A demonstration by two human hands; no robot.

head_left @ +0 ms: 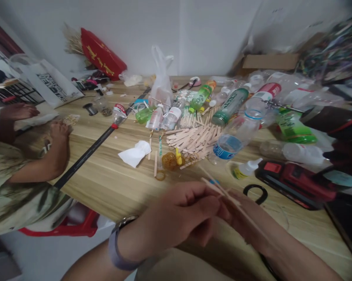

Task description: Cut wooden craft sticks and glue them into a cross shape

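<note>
Close to the table's front edge, my left hand [178, 212] and my right hand [240, 212] meet. Between them are thin wooden craft sticks [233, 200], which cross at an angle and look blurred. The left thumb and fingers are pinched together at the sticks. My right hand's fingers are curled and partly hidden behind the left fingers and the sticks. Just beyond lies a heap of loose craft sticks [190, 138]. A bundle of rubber bands [170, 160] sits at its near side, by a yellow clip-like piece [178, 156].
At right are a glue bottle [246, 168], black-handled scissors [255, 191] and a red-and-black power drill [292, 183]. Plastic bottles [231, 105] crowd the back. A white tissue [135, 153] lies mid-table. Left, beyond a black strip [88, 154], another person's hands [59, 130] rest on the table.
</note>
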